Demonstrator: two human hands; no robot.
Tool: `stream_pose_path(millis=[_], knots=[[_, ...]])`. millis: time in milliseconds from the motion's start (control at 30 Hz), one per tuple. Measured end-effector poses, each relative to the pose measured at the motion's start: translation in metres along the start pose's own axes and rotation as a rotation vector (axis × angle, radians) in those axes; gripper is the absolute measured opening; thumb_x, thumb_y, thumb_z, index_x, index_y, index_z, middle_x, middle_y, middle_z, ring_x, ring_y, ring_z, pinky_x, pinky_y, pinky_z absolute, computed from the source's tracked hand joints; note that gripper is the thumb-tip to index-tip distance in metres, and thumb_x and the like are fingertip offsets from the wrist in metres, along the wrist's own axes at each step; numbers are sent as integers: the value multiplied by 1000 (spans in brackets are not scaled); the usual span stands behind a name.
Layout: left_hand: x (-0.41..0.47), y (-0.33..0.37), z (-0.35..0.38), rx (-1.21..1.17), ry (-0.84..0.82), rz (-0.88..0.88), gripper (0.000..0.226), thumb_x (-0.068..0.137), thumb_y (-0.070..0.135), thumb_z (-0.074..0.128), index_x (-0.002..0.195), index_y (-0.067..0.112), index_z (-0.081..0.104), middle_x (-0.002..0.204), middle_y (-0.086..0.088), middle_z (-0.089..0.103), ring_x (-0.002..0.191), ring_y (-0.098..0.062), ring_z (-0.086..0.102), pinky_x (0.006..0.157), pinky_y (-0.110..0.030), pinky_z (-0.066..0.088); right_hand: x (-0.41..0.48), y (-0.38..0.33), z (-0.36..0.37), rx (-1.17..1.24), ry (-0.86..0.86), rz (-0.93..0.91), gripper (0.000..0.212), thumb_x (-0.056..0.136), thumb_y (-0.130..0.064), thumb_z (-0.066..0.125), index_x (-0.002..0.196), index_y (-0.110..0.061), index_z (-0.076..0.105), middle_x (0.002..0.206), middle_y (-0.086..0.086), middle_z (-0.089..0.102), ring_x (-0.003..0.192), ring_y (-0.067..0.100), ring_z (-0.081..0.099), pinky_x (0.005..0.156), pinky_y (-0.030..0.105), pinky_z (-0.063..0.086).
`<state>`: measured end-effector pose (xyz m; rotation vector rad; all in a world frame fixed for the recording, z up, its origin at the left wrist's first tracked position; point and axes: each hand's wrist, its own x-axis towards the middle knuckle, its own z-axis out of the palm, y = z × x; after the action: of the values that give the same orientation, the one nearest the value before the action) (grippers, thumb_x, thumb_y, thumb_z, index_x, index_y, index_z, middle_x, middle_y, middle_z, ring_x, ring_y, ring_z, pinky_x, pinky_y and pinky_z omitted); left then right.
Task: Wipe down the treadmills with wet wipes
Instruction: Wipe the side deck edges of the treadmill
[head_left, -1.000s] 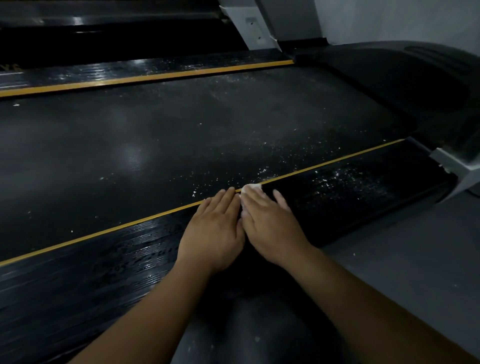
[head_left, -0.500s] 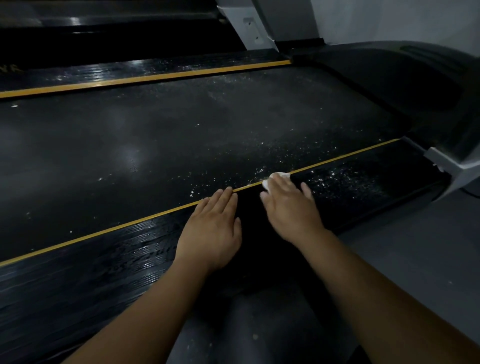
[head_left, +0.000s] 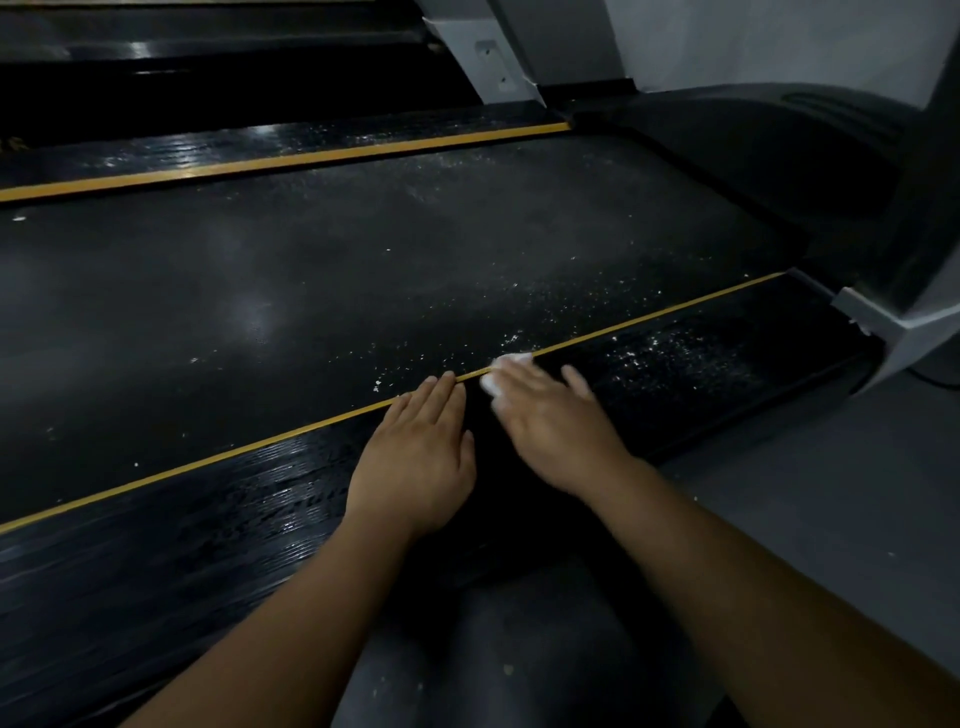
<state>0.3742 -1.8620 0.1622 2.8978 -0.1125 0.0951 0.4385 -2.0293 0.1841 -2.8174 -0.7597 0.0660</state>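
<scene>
**Friend:** Treadmill (head_left: 322, 270) looks dusty. Where is your wet wipe (head_left: 511, 359)?

**Me:** Under my right hand (head_left: 550, 421), on the black side rail (head_left: 691, 379), right by the yellow line (head_left: 234, 453). Only a white bit peeks out.

**Friend:** Why is that hand flat?

**Me:** My fingers are straight and press the wipe down so it rubs hard. I think the white specks (head_left: 670, 348) beside it come next.

**Friend:** And your left hand (head_left: 415, 460)?

**Me:** It lies flat and wide on the rail, holding nothing. I think I lean on it so I don't tip.
</scene>
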Motion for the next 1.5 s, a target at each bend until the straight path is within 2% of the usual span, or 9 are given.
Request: stream_pose_path(millis=[267, 400, 600, 733, 933, 1067, 1200, 1367, 1500], knots=[[-1, 0, 0, -25, -1, -3, 80, 90, 48, 1, 160, 17, 26, 168, -2, 20, 155, -15, 14, 124, -31, 5, -17, -21, 1, -2, -10, -84, 49, 108, -38, 24, 153, -26, 36, 165, -11, 23, 152, 5, 14, 123, 49, 10], [1, 1, -2, -3, -2, -6, 73, 95, 45, 8, 161, 16, 22, 169, 0, 13, 156, -14, 10, 124, -29, 3, -8, 36, -8, -31, 31, 221, 47, 108, -41, 24, 151, -31, 39, 164, -13, 25, 151, 5, 18, 121, 50, 8], [-1, -1, 0, 6, -11, 22, 81, 91, 50, 1, 159, 16, 27, 168, -2, 17, 156, -16, 12, 123, -31, 2, -48, -17, 6, -9, -30, -94, 71, 93, -49, 4, 151, -29, 40, 163, -12, 29, 151, 5, 20, 121, 49, 14], [-3, 2, -5, 22, -14, 44, 84, 87, 51, -4, 162, 20, 19, 170, 4, 8, 156, -10, 3, 120, -26, -6, -35, 32, 0, -62, 87, 183, 60, 99, -48, 10, 148, -34, 43, 162, -15, 30, 150, 3, 21, 120, 51, 12], [-3, 2, -5, 13, -25, 50, 87, 85, 52, -5, 161, 19, 21, 169, 3, 9, 156, -10, 4, 121, -27, -4, -67, -7, 20, -14, 199, -84, 48, 97, -41, 33, 135, -27, 59, 146, -7, 55, 137, 11, 48, 110, 57, 35], [-3, 3, -4, 25, -19, 46, 85, 87, 51, -4, 161, 18, 23, 169, 2, 12, 156, -11, 6, 122, -28, -1, -55, 17, 7, 26, 178, 181, 61, 96, -51, 14, 139, -33, 54, 154, -13, 44, 146, 4, 32, 119, 52, 14], [-5, 3, -4, 29, -45, 64, 88, 85, 52, -7, 161, 18, 21, 170, 2, 9, 156, -11, 3, 124, -30, -1, -79, -27, 26, 34, 154, -79, 53, 98, -44, 28, 138, -26, 57, 151, -7, 49, 143, 11, 40, 116, 50, 22], [-9, 7, -3, 36, -58, 81, 86, 86, 53, -8, 162, 21, 14, 170, 5, 3, 156, -10, -3, 123, -31, -4, -72, 25, 10, -39, 193, 209, 64, 95, -52, 16, 144, -28, 50, 155, -9, 44, 145, 11, 36, 118, 54, 18], [-10, 9, -4, 41, -87, 140, 86, 85, 55, -8, 162, 24, 15, 169, 9, 2, 155, -9, -3, 123, -32, -4, -90, -17, 25, -41, 129, -17, 60, 96, -51, 27, 144, -25, 51, 156, -6, 43, 147, 12, 34, 118, 50, 20]])
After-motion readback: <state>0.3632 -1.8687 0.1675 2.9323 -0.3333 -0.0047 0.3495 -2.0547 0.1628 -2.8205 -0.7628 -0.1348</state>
